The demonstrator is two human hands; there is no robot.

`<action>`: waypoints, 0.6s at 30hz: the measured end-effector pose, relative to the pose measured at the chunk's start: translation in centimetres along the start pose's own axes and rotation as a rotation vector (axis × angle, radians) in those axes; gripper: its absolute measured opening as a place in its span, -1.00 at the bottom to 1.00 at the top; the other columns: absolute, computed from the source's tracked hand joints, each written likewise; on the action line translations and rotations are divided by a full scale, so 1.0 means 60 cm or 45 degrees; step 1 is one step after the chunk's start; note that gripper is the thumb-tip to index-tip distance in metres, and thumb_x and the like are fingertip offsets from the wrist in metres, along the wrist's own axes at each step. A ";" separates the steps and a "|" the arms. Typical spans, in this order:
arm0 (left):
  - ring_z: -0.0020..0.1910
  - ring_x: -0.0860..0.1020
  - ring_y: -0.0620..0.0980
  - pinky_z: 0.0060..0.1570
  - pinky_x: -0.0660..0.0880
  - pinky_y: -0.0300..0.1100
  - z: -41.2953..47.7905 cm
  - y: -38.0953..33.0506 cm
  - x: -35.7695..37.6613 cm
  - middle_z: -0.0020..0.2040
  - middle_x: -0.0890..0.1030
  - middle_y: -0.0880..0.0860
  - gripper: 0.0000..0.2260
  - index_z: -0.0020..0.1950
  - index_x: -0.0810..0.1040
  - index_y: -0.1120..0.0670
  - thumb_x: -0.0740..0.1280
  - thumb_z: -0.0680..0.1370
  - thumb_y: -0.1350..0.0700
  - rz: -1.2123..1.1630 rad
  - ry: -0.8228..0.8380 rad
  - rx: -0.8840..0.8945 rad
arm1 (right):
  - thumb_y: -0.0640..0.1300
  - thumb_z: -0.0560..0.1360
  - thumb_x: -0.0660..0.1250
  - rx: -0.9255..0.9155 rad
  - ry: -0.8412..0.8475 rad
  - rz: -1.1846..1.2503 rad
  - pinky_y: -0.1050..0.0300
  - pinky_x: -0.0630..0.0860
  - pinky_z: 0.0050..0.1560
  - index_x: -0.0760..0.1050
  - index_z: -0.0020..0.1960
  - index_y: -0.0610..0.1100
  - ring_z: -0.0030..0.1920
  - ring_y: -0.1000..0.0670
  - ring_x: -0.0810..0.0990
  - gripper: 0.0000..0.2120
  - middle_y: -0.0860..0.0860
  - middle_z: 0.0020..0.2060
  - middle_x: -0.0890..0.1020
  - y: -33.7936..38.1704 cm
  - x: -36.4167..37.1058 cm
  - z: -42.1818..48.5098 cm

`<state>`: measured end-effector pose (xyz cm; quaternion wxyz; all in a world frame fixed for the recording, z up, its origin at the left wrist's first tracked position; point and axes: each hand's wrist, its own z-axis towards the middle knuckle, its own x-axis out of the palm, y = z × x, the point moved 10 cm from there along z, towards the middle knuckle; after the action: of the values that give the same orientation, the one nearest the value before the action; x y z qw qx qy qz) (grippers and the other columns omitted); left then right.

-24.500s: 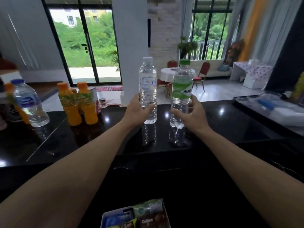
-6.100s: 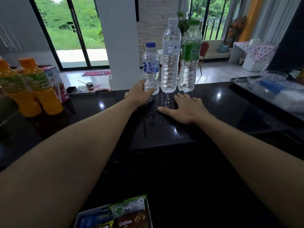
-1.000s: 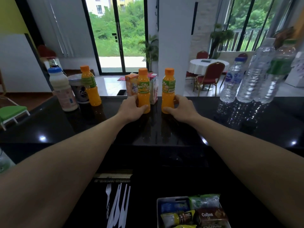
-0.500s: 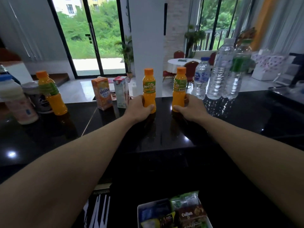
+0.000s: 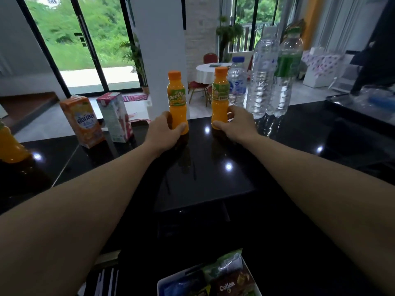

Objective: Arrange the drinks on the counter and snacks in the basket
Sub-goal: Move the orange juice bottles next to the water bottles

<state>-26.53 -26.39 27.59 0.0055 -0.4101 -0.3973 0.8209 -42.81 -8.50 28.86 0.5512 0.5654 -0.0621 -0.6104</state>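
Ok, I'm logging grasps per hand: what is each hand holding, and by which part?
The left hand grips the left orange juice bottle round its lower body; the right hand grips the right orange juice bottle likewise.

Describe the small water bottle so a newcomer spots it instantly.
On the black counter, look right of the white pillar to the row of water bottles. The small water bottle is the leftmost, behind the juice bottle in the right hand: shortest, with a blue cap and label.

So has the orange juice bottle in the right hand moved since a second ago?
Yes. The orange juice bottle in the right hand has gone rightward, away from the pink carton, and is now beside the small blue-capped water bottle.
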 end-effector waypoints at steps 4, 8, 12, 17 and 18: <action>0.09 0.50 -0.02 0.04 0.43 -0.11 0.003 0.003 0.003 0.24 0.57 0.07 -0.53 0.36 0.43 0.11 0.40 0.55 -0.11 -0.045 0.003 0.011 | 0.07 0.39 0.57 0.056 -0.034 0.040 0.10 0.52 0.09 0.58 0.24 -0.13 0.09 -0.04 0.61 -0.50 -0.04 0.12 0.66 -0.008 0.000 0.004; 0.10 0.49 -0.02 0.06 0.43 -0.10 0.002 0.003 0.004 0.25 0.56 0.08 -0.53 0.36 0.43 0.11 0.39 0.56 -0.12 -0.039 0.001 0.011 | 0.05 0.37 0.59 0.078 -0.020 0.100 0.15 0.52 0.07 0.56 0.27 -0.13 0.08 -0.01 0.63 -0.46 -0.02 0.12 0.66 -0.013 0.002 -0.002; 0.11 0.49 -0.02 0.04 0.43 -0.11 0.003 0.004 0.004 0.26 0.56 0.08 -0.51 0.37 0.42 0.11 0.39 0.55 -0.13 -0.040 -0.003 0.011 | -0.04 0.37 0.58 0.084 -0.022 0.121 0.22 0.47 0.02 0.56 0.30 -0.14 0.10 0.01 0.64 -0.46 0.00 0.14 0.66 -0.021 -0.001 -0.002; 0.13 0.50 -0.01 0.06 0.43 -0.10 0.005 0.005 0.006 0.27 0.56 0.08 -0.50 0.39 0.42 0.10 0.39 0.55 -0.13 -0.059 0.002 0.017 | -0.01 0.42 0.57 0.112 -0.049 0.068 0.11 0.47 0.26 0.52 0.40 -0.16 0.24 -0.04 0.59 -0.40 -0.06 0.25 0.64 -0.020 0.006 0.007; 0.12 0.49 -0.02 0.05 0.43 -0.11 0.006 0.006 0.006 0.27 0.56 0.07 -0.50 0.39 0.42 0.10 0.39 0.55 -0.13 -0.062 0.000 0.018 | 0.00 0.42 0.57 0.117 -0.057 0.062 0.11 0.47 0.26 0.52 0.40 -0.16 0.23 -0.05 0.60 -0.39 -0.07 0.24 0.64 -0.019 0.007 0.007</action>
<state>-26.89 -26.74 27.25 0.0285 -0.4002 -0.4014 0.8234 -43.72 -8.60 27.95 0.5378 0.5747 -0.1160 -0.6059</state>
